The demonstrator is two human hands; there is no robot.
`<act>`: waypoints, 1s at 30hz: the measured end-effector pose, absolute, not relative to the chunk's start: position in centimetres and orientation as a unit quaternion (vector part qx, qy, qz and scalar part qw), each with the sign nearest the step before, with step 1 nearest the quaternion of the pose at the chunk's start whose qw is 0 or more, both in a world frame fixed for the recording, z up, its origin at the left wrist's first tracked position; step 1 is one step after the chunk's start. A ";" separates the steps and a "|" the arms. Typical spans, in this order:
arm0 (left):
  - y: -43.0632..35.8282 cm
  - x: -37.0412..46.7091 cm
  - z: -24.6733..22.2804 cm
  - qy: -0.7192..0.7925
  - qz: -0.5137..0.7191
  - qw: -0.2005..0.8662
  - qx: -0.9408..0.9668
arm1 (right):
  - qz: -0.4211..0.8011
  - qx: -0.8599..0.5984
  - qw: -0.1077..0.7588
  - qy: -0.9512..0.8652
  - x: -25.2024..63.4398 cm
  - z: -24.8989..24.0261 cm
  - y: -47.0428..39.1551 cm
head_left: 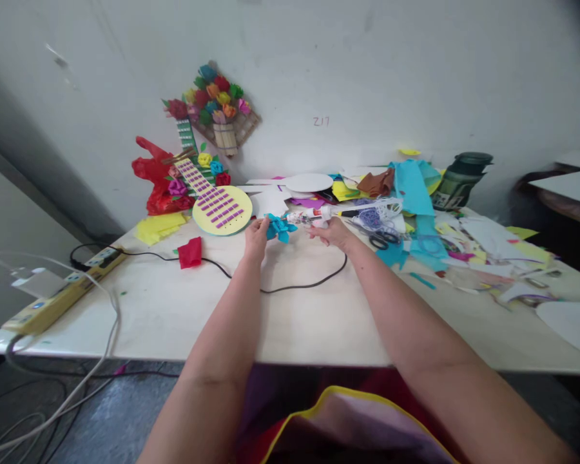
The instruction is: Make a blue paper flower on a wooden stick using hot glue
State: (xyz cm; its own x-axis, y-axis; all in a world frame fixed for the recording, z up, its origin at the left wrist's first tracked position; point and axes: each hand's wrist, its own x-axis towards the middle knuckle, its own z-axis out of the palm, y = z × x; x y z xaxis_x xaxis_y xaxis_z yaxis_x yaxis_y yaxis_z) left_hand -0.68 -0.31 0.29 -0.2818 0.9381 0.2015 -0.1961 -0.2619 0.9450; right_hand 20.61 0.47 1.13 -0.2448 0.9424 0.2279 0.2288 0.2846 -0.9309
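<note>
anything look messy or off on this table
Right side: paper scraps lie in a loose jumble, scissors at its edge. A black cord also loops across the table, where it might snag. No visible spill.

Left hand (257,236) holding blue paper flower (280,227), right hand (332,233) gripping glue gun (310,216)

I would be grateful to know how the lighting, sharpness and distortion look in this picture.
Head view: soft, rather dim light, no hard shadows on the tabletop; a wide lens bows the scene, stretching the forearms; fine detail on the glue gun and right hand is smeared; the upper right corner darkens.
</note>
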 end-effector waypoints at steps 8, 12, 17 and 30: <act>-0.1 -0.8 0.1 0.429 0.673 0.419 0.432 | 0.369 -0.467 0.427 -0.681 19.8 1.6 0.0; -0.1 -0.8 0.1 0.429 0.671 0.420 0.435 | 0.341 -0.477 0.424 -0.690 19.6 1.3 0.2; -0.1 -0.8 0.1 0.429 0.672 0.415 0.438 | 0.317 -0.477 0.428 -0.700 19.5 0.8 0.5; 0.4 -0.8 -0.3 0.436 0.673 0.403 0.441 | 0.287 -0.482 0.418 -0.715 19.6 1.0 0.8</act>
